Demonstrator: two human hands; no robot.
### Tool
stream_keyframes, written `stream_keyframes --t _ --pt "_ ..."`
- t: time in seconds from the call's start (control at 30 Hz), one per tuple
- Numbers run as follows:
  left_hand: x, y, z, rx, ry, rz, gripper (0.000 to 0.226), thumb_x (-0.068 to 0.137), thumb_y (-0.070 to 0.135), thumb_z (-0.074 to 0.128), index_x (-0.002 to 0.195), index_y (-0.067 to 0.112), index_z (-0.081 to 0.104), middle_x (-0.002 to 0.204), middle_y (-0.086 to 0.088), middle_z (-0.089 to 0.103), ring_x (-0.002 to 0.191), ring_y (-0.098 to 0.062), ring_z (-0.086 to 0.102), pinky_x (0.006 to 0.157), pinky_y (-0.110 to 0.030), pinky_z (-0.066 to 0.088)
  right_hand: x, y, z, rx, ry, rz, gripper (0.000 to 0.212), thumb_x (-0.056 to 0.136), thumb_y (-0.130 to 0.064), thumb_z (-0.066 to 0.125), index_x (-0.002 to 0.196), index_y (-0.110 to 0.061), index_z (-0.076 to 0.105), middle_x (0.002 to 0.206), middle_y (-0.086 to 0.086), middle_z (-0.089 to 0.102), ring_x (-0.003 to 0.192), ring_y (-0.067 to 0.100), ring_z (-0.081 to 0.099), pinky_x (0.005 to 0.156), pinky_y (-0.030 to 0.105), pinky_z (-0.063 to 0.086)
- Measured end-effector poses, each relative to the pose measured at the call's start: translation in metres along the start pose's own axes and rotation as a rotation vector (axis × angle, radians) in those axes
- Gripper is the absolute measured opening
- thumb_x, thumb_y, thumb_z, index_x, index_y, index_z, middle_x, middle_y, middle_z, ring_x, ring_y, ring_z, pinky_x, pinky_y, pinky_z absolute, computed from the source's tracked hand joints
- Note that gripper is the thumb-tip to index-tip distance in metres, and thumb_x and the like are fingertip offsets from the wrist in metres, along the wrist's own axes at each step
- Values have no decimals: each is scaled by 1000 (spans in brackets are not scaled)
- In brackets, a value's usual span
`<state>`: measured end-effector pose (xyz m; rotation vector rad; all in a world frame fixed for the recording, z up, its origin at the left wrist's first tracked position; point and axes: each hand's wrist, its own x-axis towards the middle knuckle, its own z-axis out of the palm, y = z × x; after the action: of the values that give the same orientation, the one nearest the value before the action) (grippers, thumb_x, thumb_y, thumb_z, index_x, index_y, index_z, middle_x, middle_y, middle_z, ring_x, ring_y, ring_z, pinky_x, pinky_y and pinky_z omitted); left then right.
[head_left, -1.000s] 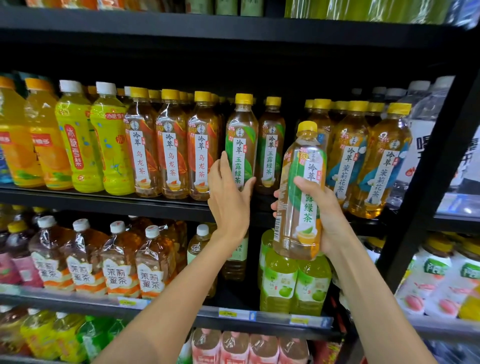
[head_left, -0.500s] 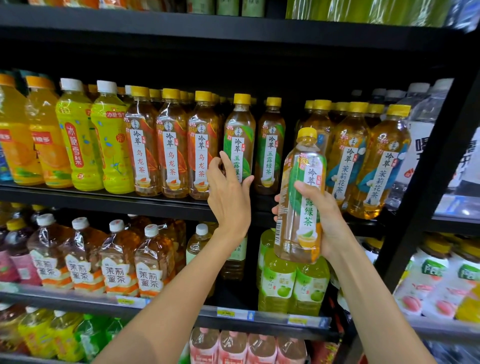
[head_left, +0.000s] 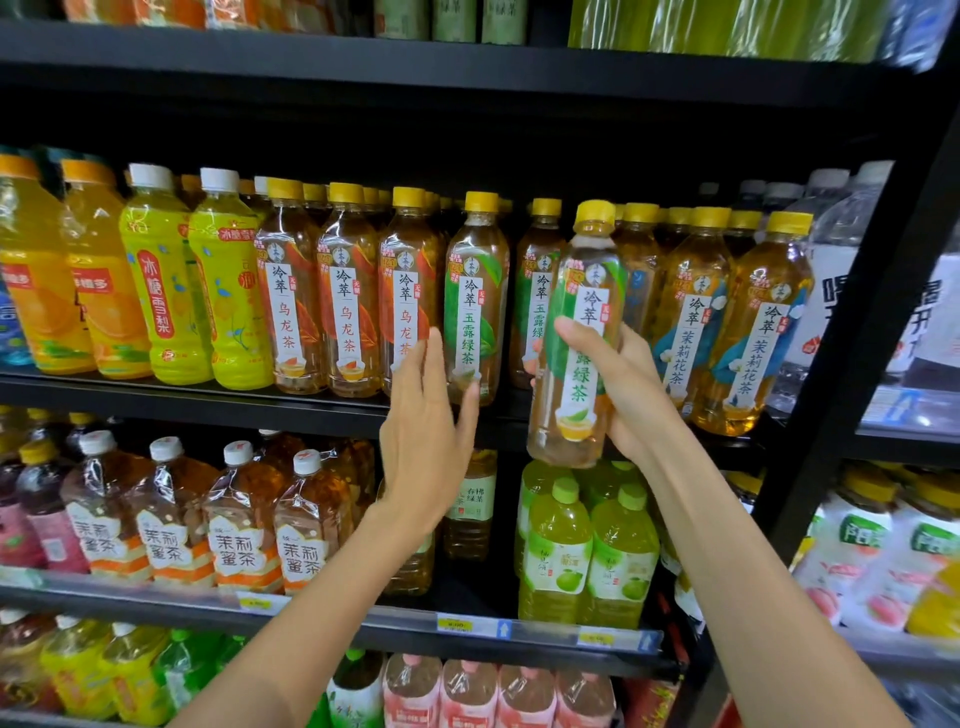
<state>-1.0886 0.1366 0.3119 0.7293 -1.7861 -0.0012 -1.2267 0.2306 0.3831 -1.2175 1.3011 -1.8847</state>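
The landmark is the standing green-label bottle (head_left: 475, 296) at the front edge of the black shelf (head_left: 208, 400). Just right of it and nearer the camera, the right hand (head_left: 631, 395) has its grip clamped on the held green tea bottle (head_left: 574, 400): the thumb crosses the label and the fingers wrap round the back. That bottle is upright, off the shelf, its base lower than the landmark's base and its yellow cap (head_left: 595, 210) about level with the landmark's cap. The left hand (head_left: 423, 441) is raised in front of the landmark's lower left, grip apart, fingers straight and pointing up, thumb across the landmark's base; whether it touches cannot be told. Left of the landmark stand orange-label tea bottles (head_left: 345, 306), and to its right, beyond the held bottle, blue-label tea bottles (head_left: 753, 332). Below and right of it, pale green apple-drink bottles (head_left: 558, 551) stand on the next shelf down
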Motion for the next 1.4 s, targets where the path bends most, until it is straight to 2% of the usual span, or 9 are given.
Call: stream_keyframes --t 0.07,0.17,0.3,0.43,0.67,0.8,0.9,1.03,1.4 --pt "-21 -13 -8 44 -20 197 53 94 26 51 139 1 40 132 -15 50 122 -23 48 91 -26 46 12 2 4 -68 14 -27 67 63 -40 81 120 -17 54 112 10 68 98 27 68 88 44 54" --pt "-38 -35 -8 158 -232 474 58 90 31 53 142 8 39 143 -12 43 133 -23 40 106 -39 39 27 9 9 -123 27 -50 71 61 -45 79 122 -19 52 114 6 67 104 24 65 93 48 51" --pt "-38 -50 -7 365 -423 618 64 92 44 48 147 19 28 153 -8 29 142 -23 24 113 -42 22 41 19 11 -121 35 -66 62 70 -37 78 123 -19 51 115 4 66 106 21 64 94 46 50" --pt "-32 -59 -5 432 -484 651 63 93 47 39 148 19 26 154 -8 28 143 -23 23 113 -43 19 48 23 11 -231 42 -108 57 76 -30 75 125 -22 47 116 -5 62 109 8 59 93 32 50" --pt "-31 -66 -2 434 -503 657 62 93 47 35 146 16 29 152 -8 32 141 -23 26 113 -44 20 46 25 8 -399 57 -165 43 83 -34 68 120 -25 48 105 -16 61 97 -3 59 73 14 51" --pt "-33 -64 -1 423 -495 645 62 92 47 36 145 15 32 152 -9 32 141 -24 27 112 -45 21 38 31 17 -641 170 -242 66 84 -47 60 139 -18 35 126 -4 50 114 6 50 93 24 44" --pt "-35 -65 0 422 -490 646 62 92 47 37 145 14 32 152 -10 31 142 -24 24 112 -46 21 19 43 27 -826 303 -338 78 90 -37 57 149 -12 13 142 4 26 127 9 33 95 17 31" --pt "-35 -64 0 419 -487 648 62 92 47 36 145 14 33 152 -10 32 141 -23 24 111 -46 22 8 58 29 -874 430 -431 67 91 -33 57 145 -10 25 137 7 34 126 12 36 94 16 31" --pt "-37 -63 2 440 -497 626 65 91 47 37 145 13 31 152 -11 32 142 -24 23 112 -47 20 25 59 27 -818 410 -367 66 93 -36 51 147 -10 24 137 6 42 125 13 40 90 13 34"
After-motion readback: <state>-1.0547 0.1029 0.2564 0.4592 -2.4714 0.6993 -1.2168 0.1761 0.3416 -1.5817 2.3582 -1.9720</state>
